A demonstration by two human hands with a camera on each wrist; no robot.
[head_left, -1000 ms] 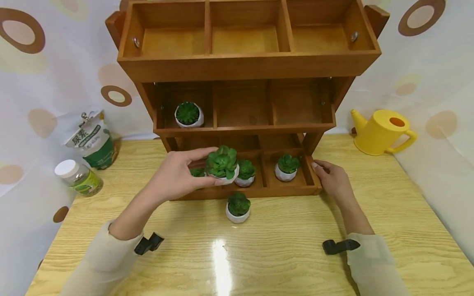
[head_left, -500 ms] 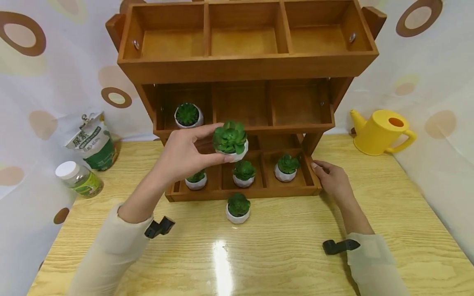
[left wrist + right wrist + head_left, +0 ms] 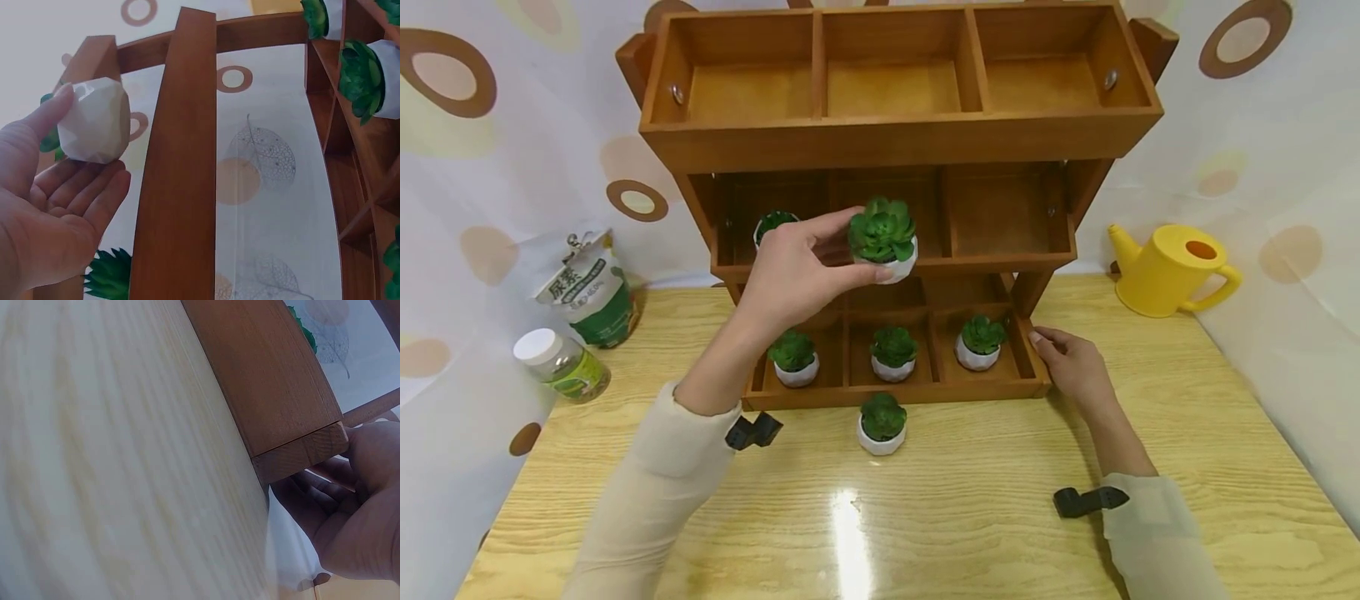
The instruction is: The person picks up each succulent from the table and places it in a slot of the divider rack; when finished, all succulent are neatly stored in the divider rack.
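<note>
My left hand (image 3: 805, 271) pinches a potted succulent (image 3: 883, 237) between thumb and fingers. It holds the pot raised before the middle compartment of the rack's second tier. Seen from below in the left wrist view, the faceted white pot (image 3: 95, 120) lies between the thumb and the fingers. My right hand (image 3: 1078, 367) grips the right end of the bottom tier of the wooden rack (image 3: 898, 143); in the right wrist view, curled fingers (image 3: 306, 509) lie along that wooden end. Another succulent (image 3: 775, 223), partly hidden by the left hand, sits in the second tier's left compartment.
Three succulents, left (image 3: 794, 358), middle (image 3: 893, 352) and right (image 3: 980, 342), occupy the bottom tier. One more succulent (image 3: 882, 423) stands on the table (image 3: 970, 500) in front. A yellow watering can (image 3: 1168, 271) is at right; a jar (image 3: 561, 365) and a bag (image 3: 587, 287) are at left.
My left hand has lifted the succulent up and to the right, from before the bottom tier to before the second tier. The bottom-left succulent has come into view. My right hand stays put.
</note>
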